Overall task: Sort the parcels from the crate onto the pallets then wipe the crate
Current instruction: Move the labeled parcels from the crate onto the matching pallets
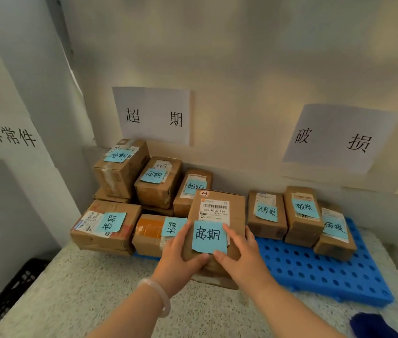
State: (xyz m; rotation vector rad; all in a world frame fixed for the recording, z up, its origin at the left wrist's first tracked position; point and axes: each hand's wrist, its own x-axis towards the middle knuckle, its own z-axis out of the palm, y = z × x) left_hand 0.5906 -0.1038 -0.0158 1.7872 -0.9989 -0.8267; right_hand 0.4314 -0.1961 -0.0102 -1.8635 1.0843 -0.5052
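— What have you got there?

— A brown cardboard parcel [219,203] with a printed white label, held in both hands. My left hand [180,252] wraps the near left corner, fingers curled up the side. My right hand [240,252] clamps the right side, fingers laid along the top, thumb tucked in at the near edge. A square blue sticky note [209,236] with black handwriting sits on top, between my thumbs.

— Is it set down?

— I can't tell. A strip of flat cardboard [217,281] shows under my hands, but the contact is hidden.

— What's around your grip?

— Just left of my left hand, nearly touching it, is an orange-taped parcel [150,231]. Beyond it and further left is a stacked cluster of brown parcels [106,236], each with a blue note. Right of my right hand is the blue perforated plastic pallet [315,264]. Three more noted parcels [301,225] stand along its far edge.

— And on the wall?

— Two white paper signs: one [154,115] above the left cluster, one [332,140] above the pallet.

— The crate?

— The black lattice crate [15,286] is well off to my lower left, on the floor. A pale bangle [160,296] circles my left wrist, and something dark blue and fuzzy [373,323] is low to my right.
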